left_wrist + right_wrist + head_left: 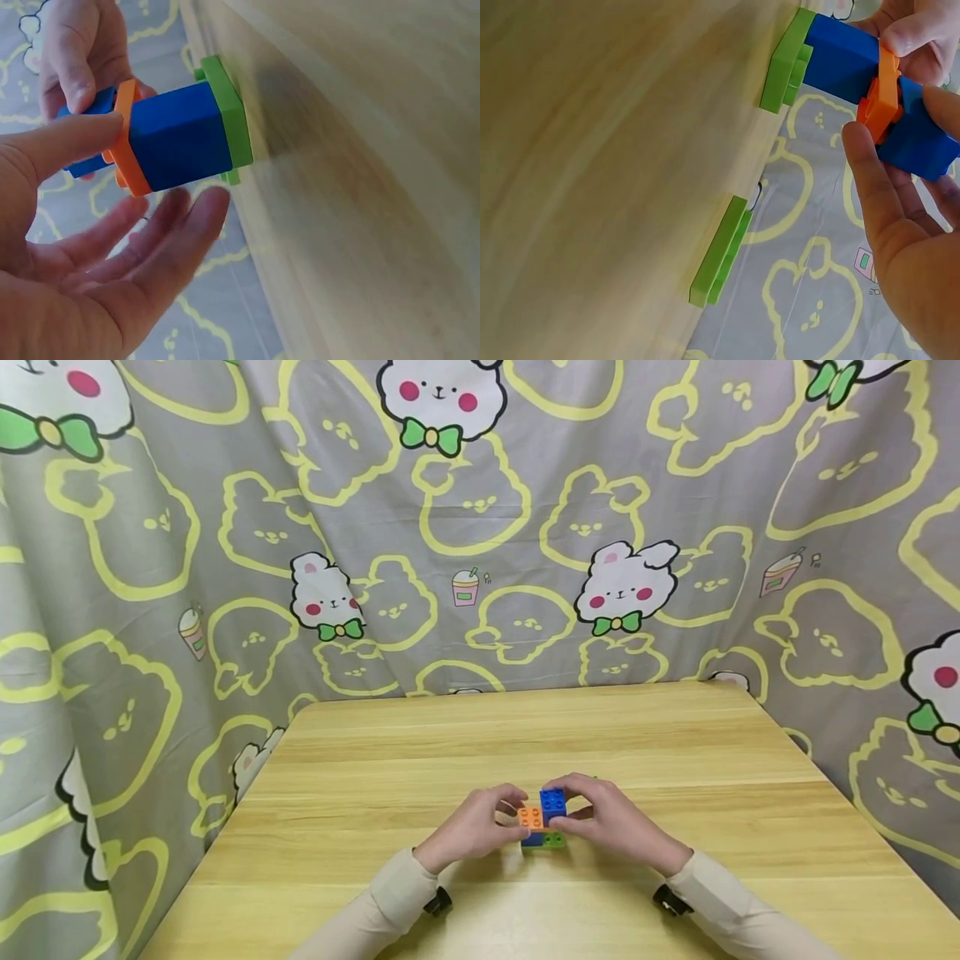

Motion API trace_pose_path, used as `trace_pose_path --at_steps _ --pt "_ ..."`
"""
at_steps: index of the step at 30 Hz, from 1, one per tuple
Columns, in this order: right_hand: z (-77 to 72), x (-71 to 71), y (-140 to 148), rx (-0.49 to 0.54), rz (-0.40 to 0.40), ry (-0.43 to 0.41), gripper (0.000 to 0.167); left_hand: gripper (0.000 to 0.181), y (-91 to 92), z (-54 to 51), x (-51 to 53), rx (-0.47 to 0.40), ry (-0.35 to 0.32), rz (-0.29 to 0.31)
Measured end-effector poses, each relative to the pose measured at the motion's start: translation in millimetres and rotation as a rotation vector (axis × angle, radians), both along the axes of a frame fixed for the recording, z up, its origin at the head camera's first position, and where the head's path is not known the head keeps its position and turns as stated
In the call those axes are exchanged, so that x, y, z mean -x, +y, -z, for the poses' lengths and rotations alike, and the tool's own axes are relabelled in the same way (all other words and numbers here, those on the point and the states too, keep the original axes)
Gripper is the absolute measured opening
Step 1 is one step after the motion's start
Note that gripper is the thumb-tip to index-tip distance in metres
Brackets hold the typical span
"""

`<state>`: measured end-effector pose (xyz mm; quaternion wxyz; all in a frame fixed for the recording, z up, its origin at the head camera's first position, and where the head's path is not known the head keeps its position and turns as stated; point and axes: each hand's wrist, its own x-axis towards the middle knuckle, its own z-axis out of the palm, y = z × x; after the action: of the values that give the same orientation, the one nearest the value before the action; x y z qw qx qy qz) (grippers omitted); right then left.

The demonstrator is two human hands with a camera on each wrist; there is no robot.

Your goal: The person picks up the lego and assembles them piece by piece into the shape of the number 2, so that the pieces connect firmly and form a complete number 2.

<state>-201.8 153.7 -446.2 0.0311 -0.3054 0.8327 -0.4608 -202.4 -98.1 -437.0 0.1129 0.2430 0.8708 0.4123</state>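
A stack has a green plate (554, 840) at the bottom, a blue brick (182, 138) on it and an orange piece (530, 817) above. My left hand (480, 825) is around its left side, thumb against the orange piece; in the left wrist view my other left fingers (196, 214) curve loosely below. With thumb and fingers my right hand (611, 818) holds an upper blue brick (553, 803) at the orange piece's right side. In the right wrist view this brick (919, 135) meets the orange piece (885, 94); whether it is fully seated I cannot tell.
Another green plate (720, 255) lies on the table in the right wrist view, apart from the stack. The wooden table (420, 735) ends at a patterned curtain (510, 527) behind and at both sides.
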Motion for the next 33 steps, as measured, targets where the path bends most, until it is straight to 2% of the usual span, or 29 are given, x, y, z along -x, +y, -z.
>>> trace_pose_path --at_steps 4,8,15,18,24,27,33 --pt "0.0 0.1 -1.2 0.011 0.0 0.0 0.047 0.056 1.5 -4.3 -2.1 -0.029 0.028 -0.004" --pt "-0.9 -0.6 -3.7 0.041 0.0 -0.03 0.048 0.052 4.1 -9.7 -4.9 -0.076 0.054 -0.01" --pt "-1.7 -5.6 -6.8 0.118 -0.037 -0.115 0.031 0.042 7.4 -10.7 -10.2 -0.078 0.129 0.01" --pt "-0.8 -6.2 -7.5 0.138 -0.046 -0.131 0.029 0.035 8.9 -8.3 -11.4 -0.113 0.118 0.008" --pt "0.5 -5.1 -6.7 0.159 -0.049 -0.145 0.028 0.029 10.8 -6.2 -11.3 -0.215 0.029 0.018" --pt "1.0 -4.1 -5.3 0.157 -0.05 -0.148 0.028 0.027 11.3 -6.4 -11.4 -0.218 0.016 0.012" --pt "1.5 -3.0 -3.7 0.152 -0.051 -0.14 0.028 0.027 12.0 -6.6 -11.9 -0.201 0.033 -0.006"
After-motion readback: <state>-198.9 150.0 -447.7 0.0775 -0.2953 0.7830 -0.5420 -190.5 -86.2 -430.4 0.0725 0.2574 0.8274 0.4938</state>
